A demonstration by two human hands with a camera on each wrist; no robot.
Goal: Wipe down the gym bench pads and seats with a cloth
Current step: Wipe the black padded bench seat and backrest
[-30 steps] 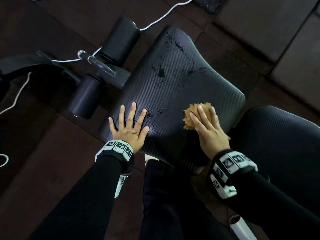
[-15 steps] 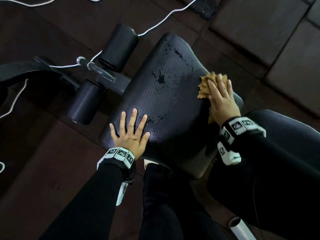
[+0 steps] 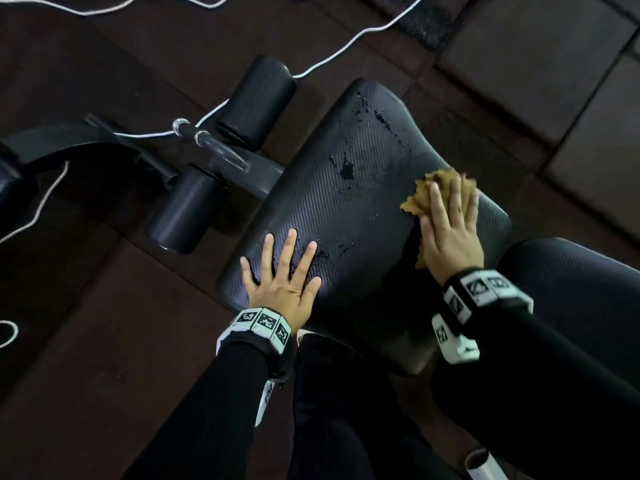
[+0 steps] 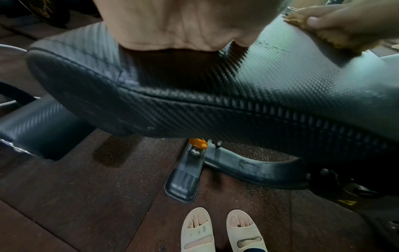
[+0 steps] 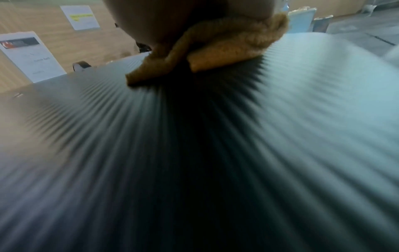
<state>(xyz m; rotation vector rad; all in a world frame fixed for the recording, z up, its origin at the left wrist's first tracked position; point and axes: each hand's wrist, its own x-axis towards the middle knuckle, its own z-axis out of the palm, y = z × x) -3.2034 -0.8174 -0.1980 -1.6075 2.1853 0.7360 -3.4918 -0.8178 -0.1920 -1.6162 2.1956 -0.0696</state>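
A black textured bench seat pad (image 3: 363,216) fills the middle of the head view, with dark wet spots (image 3: 346,169) on its far half. My right hand (image 3: 450,223) presses a tan cloth (image 3: 420,197) flat against the pad's right side with straight fingers. The cloth (image 5: 220,51) bunches under that palm in the blurred right wrist view. My left hand (image 3: 282,271) lies flat with spread fingers on the pad's near left corner. The left wrist view shows the pad's stitched edge (image 4: 215,105) and the right hand on the cloth (image 4: 302,15).
Two black foam rollers (image 3: 256,98) (image 3: 183,209) and a metal bar (image 3: 211,147) stand left of the seat. A white cable (image 3: 346,39) runs over the dark floor. The back pad (image 3: 571,289) adjoins at right. My sandalled feet (image 4: 220,230) stand under the bench frame (image 4: 248,167).
My right hand slid the cloth from the pad's near middle out to its right side, then came back a little. The left hand stayed flat in place.
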